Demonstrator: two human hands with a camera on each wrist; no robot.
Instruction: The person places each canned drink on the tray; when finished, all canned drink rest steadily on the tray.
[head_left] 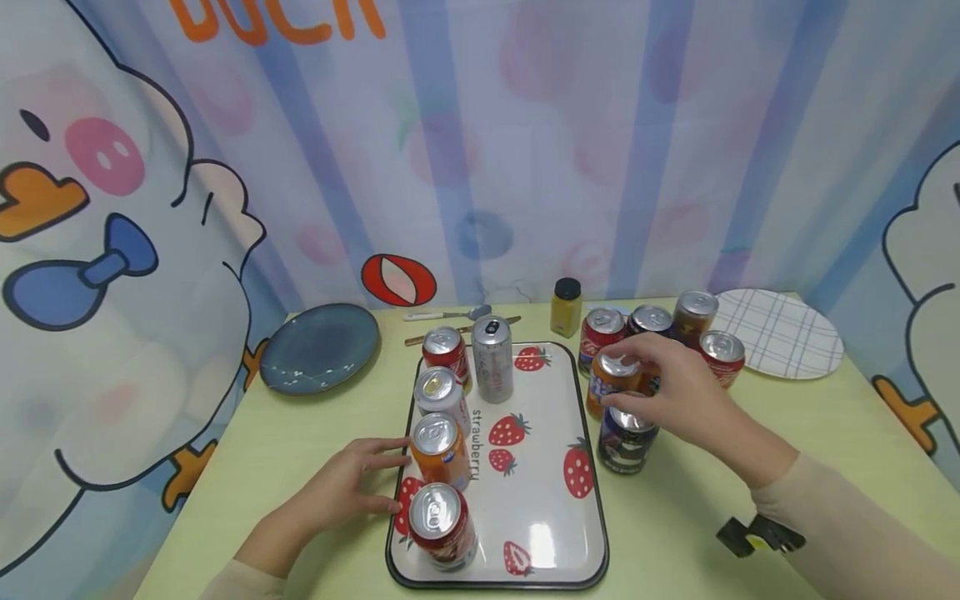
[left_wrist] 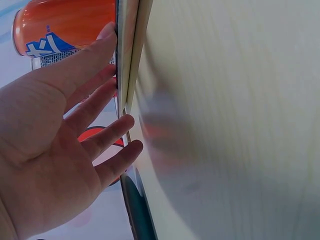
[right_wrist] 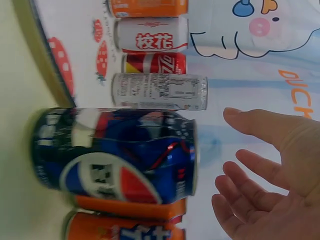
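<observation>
My left hand rests at the tray's left rim, fingers spread beside an orange soda can and a red can standing on it. The strawberry-print tray also bears a white can, a red can and a tall silver can along its left and far side. To the right of the tray, my right hand hovers over an orange can and a dark Pepsi can. In the right wrist view its fingers are loosely bent, apart from the Pepsi can.
Several more cans, among them a red can and a brown can, stand behind my right hand. A checked plate lies at the far right, a dark plate at the far left. Behind the tray are a yellow bottle, a spoon and a knife.
</observation>
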